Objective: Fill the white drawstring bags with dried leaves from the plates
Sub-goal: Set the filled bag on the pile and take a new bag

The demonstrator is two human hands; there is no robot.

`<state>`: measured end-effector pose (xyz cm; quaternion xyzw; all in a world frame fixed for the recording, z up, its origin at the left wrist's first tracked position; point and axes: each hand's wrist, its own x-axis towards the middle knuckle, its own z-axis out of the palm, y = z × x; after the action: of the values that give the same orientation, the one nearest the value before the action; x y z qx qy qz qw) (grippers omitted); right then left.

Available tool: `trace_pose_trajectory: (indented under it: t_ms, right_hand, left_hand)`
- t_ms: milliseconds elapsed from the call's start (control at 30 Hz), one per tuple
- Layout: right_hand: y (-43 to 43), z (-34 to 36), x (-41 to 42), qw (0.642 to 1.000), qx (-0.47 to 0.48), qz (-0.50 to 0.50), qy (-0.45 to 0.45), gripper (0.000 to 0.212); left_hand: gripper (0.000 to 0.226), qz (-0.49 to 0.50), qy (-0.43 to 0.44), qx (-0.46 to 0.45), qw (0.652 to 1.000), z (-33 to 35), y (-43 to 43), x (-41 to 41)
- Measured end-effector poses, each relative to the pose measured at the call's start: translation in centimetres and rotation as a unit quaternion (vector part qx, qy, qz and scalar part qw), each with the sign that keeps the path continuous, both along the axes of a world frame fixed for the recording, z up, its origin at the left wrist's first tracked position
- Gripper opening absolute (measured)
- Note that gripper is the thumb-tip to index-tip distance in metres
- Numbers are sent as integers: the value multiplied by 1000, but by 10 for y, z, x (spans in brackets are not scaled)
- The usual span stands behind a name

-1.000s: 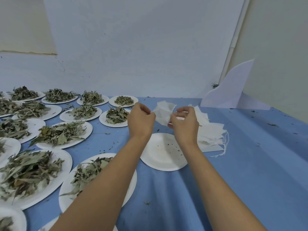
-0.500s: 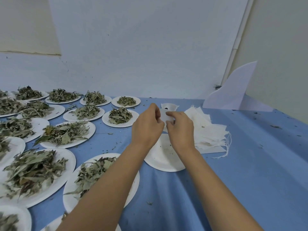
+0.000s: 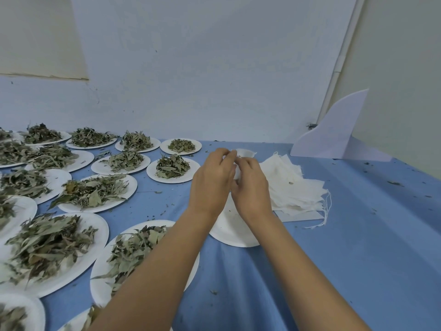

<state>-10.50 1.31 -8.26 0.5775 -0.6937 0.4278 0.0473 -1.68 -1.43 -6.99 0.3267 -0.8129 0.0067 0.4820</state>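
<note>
Opening the bag: a white drawstring bag (image 3: 245, 154) is judged to be in the course of being spread at its mouth; no leaves are seen in it.
Bag position: it is held up between both hands, above the far side of an empty plate (image 3: 233, 232). Only its upper rim is seen beyond the fingertips, and the rest is hidden, so its long axis cannot be told.
Left hand (image 3: 211, 185): the fingers (image 3: 226, 155) are curled and closed narrowly, pinching the bag's left edge.
Right hand (image 3: 250, 187): the fingers (image 3: 248, 163) are likewise curled in, and the bag's right edge is pinched.
Leaves: the nearest loaded plate (image 3: 102, 295), with its dried leaves (image 3: 133, 247), lies to the left of the bag and closer to the person, partly under the left forearm.
Nearer hand: the left hand is judged better placed for fetching leaves, while the mouth is kept open by the right.
Spare bags: a stack (image 3: 293, 189) is laid just beside the right hand on the blue cloth (image 3: 358, 235).
</note>
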Motion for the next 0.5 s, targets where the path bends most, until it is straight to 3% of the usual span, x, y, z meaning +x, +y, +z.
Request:
trace_pose_trajectory:
  t_ms: [233,500]
  right_hand:
    - [0,-1,7,1000,-15,23,-4,35]
    - [0,-4,9,999,-5,35,-14,39]
  left_hand:
    - [37,25,-19,-61,998,1,-1,2]
    - [20,76,-62,-14,995,6,-2,0]
